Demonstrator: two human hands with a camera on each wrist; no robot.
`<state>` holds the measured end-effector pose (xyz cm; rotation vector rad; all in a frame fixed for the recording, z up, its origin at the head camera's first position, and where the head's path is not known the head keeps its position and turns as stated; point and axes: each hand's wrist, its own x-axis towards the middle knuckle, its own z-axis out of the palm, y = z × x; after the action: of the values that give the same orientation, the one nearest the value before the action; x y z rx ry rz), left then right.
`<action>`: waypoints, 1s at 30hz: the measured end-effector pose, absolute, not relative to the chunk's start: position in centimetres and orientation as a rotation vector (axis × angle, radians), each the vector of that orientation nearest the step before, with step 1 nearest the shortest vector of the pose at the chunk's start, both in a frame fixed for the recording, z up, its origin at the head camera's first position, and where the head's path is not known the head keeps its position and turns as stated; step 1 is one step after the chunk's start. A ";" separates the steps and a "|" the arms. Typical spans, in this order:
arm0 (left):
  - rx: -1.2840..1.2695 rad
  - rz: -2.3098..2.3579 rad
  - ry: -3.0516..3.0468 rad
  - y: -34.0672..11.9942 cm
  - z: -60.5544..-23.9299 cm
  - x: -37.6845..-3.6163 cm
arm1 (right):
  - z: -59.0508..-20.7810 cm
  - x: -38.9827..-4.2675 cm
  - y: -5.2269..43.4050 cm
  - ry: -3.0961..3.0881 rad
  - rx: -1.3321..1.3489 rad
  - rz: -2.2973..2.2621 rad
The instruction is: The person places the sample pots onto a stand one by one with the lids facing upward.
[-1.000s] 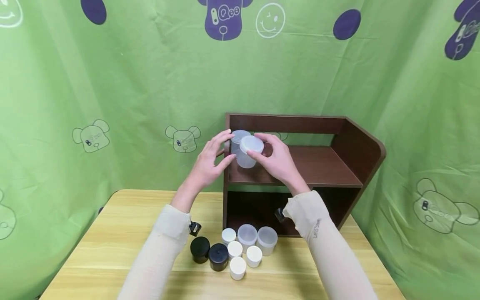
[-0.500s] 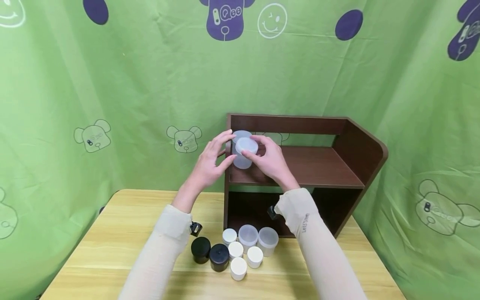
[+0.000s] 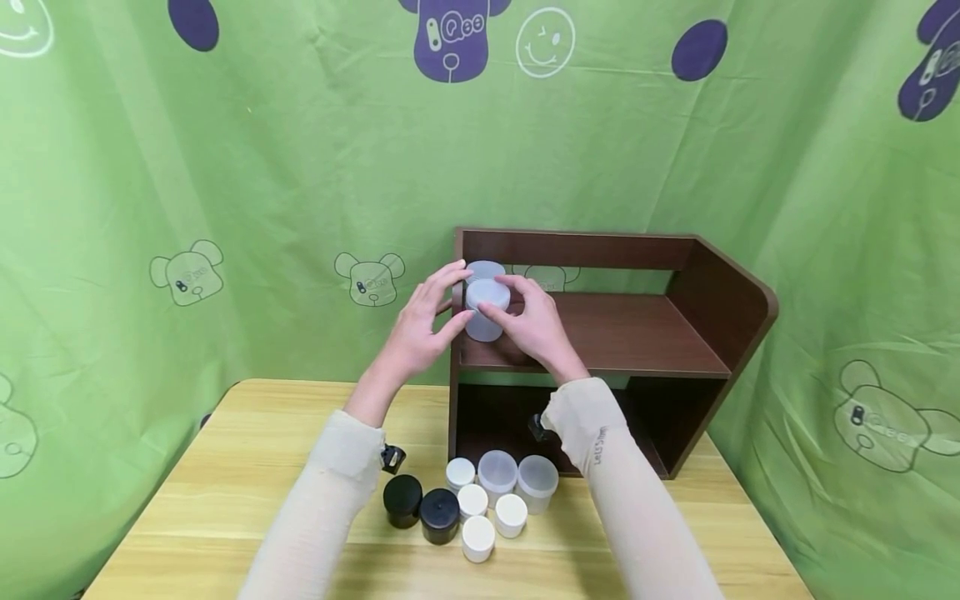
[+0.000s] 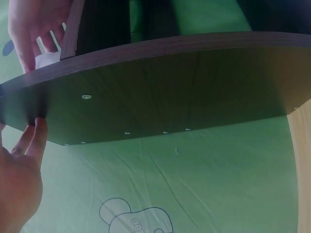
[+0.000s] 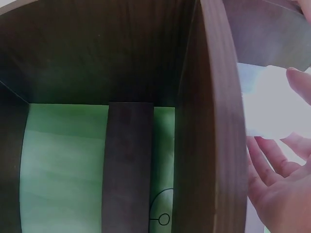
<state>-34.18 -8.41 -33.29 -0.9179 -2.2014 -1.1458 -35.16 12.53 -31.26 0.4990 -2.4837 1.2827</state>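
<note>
Near the left end of the brown shelf unit [image 3: 622, 329], my right hand [image 3: 536, 325] grips a translucent plastic jar [image 3: 485, 325] by its pale lid, thumb in front and fingers behind. The jar looks upright, low over the upper shelf. A second translucent jar [image 3: 485, 269] stands just behind it, partly hidden. My left hand [image 3: 416, 329] is at the left side panel, thumb and index finger spread apart at the jars' left side. In the left wrist view, other fingertips [image 4: 40, 126] rest against the panel's outer face. The right wrist view shows the held jar [image 5: 269, 102] glaring white.
On the wooden table [image 3: 247, 467], before the unit, two black jars [image 3: 439, 515], several small white jars [image 3: 478, 537] and two translucent jars [image 3: 537, 482] stand grouped together. The unit's right side panel [image 3: 723, 287] rises at the far end. A green curtain [image 3: 300, 167] hangs behind.
My right hand has moved left with the translucent jar, bringing it directly in front of the other one. The left hand has stayed at the side panel.
</note>
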 end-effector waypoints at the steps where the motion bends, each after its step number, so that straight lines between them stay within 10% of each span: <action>1: -0.917 -1.145 -2.202 -8.4 -33.3 -34.2 | -31.3 -35.2 12.5 -2.485 0.498 1.281; 30: -0.928 -1.141 -2.189 -8.4 -33.4 -34.3 | -31.7 -34.9 12.8 -2.475 0.536 1.265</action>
<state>-34.28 -8.41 -33.44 -0.9283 -2.1890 -1.1411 -34.94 12.78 -31.70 0.5360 -2.4754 1.2654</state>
